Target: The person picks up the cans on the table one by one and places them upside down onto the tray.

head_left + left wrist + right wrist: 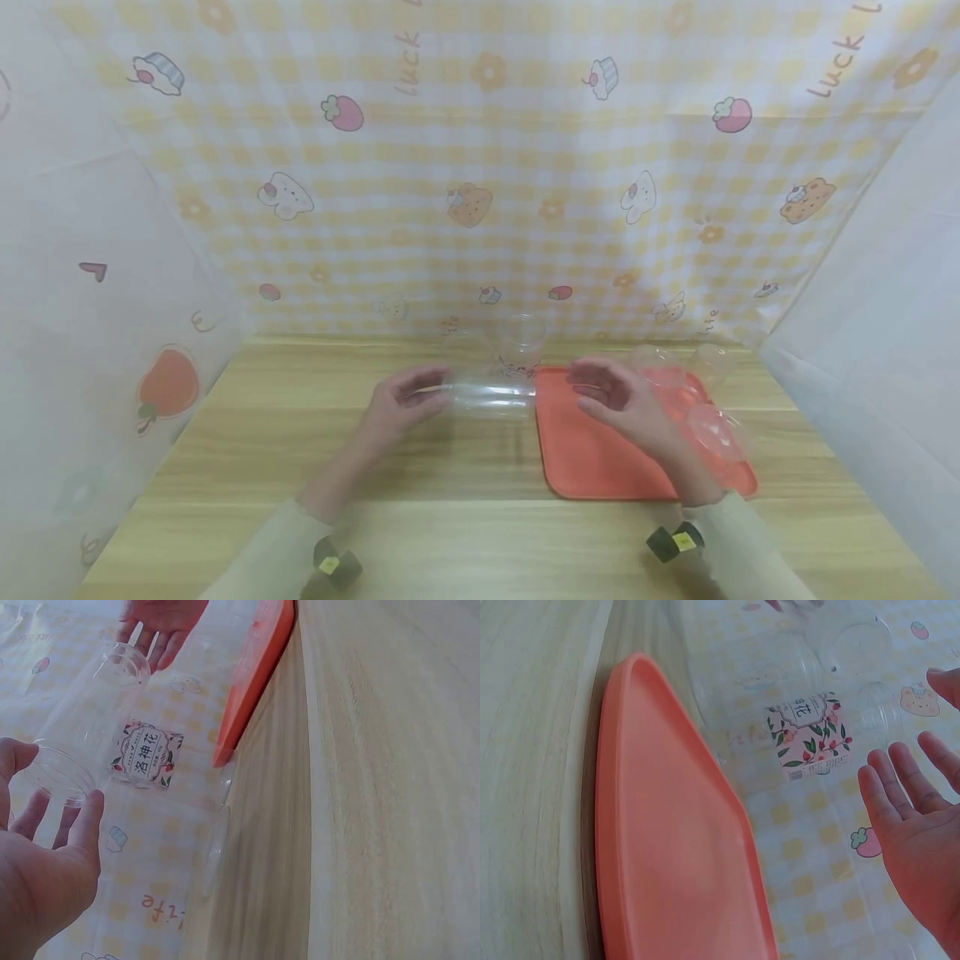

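My left hand (408, 404) grips one end of a clear plastic jar (491, 396), which is held sideways above the table. In the left wrist view, thumb and fingers curl around the round end of this jar (90, 712). My right hand (618, 400) is raised over the red tray, fingers loosely spread and apart from the jar's other end. Nothing is in the right palm (930, 840). Behind the held jar stands another clear jar (521, 333), with a pink floral label (148, 755) bearing Chinese characters.
The red tray (592, 467) lies right of centre on the wooden table (450, 542). Clear round plastic pieces (716, 432) sit at its right side, with another clear piece (711, 362) near its back right corner. A patterned cloth (487, 150) hangs behind the table.
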Available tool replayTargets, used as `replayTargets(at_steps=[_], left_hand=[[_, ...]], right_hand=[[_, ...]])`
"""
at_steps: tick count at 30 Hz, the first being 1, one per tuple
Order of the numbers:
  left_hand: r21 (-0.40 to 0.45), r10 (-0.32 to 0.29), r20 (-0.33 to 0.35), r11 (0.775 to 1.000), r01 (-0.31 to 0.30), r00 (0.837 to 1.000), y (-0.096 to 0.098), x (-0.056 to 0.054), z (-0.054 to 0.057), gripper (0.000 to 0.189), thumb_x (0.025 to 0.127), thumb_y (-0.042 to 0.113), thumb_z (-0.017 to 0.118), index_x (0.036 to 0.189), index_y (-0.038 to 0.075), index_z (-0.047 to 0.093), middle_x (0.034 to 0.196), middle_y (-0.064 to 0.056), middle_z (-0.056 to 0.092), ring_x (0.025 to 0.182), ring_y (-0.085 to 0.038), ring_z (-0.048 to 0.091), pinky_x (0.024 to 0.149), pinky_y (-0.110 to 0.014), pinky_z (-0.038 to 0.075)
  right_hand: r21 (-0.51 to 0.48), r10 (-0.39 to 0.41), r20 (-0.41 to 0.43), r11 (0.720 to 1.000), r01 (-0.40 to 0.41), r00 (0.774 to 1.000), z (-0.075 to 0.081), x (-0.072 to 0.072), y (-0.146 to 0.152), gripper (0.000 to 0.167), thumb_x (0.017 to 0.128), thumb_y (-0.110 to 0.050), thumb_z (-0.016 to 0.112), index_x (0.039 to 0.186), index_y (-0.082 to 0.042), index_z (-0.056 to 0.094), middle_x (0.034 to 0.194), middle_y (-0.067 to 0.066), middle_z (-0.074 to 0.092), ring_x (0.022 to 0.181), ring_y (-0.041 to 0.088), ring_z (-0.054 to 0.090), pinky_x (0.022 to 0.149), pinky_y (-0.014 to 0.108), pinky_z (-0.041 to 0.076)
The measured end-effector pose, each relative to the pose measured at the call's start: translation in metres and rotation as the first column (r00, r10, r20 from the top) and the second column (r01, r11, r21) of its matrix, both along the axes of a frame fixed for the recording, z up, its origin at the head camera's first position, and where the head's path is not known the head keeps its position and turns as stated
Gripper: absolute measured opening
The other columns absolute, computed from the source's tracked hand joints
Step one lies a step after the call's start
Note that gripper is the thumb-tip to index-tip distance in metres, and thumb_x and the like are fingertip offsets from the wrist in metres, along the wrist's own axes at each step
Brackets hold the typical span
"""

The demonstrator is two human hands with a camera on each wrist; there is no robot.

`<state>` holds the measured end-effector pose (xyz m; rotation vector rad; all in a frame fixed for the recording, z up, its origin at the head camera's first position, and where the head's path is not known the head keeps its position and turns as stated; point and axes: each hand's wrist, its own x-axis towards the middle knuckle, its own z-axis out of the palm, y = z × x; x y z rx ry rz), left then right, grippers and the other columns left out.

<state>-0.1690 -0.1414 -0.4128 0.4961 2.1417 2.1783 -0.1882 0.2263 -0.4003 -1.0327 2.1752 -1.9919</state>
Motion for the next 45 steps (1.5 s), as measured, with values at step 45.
replayTargets(at_steps=[45], left_hand=[[0.055, 0.004, 0.044, 0.998, -0.006, 0.999, 0.030, 0.003, -0.004, 0.051, 0.090, 0.013, 0.078, 0.136, 0.000, 0.060, 0.134, -0.011, 0.061, 0.125, -0.035, 0.055, 0.100, -0.035, 0.051]], right_hand=[[-0.023, 0.121, 0.050, 0.992, -0.120, 0.991, -0.010, 0.002, -0.026, 0.062, 0.087, 0.015, 0.070, 0.142, 0.012, 0.042, 0.143, 0.037, 0.042, 0.128, 0.054, 0.045, 0.104, 0.053, 0.046]])
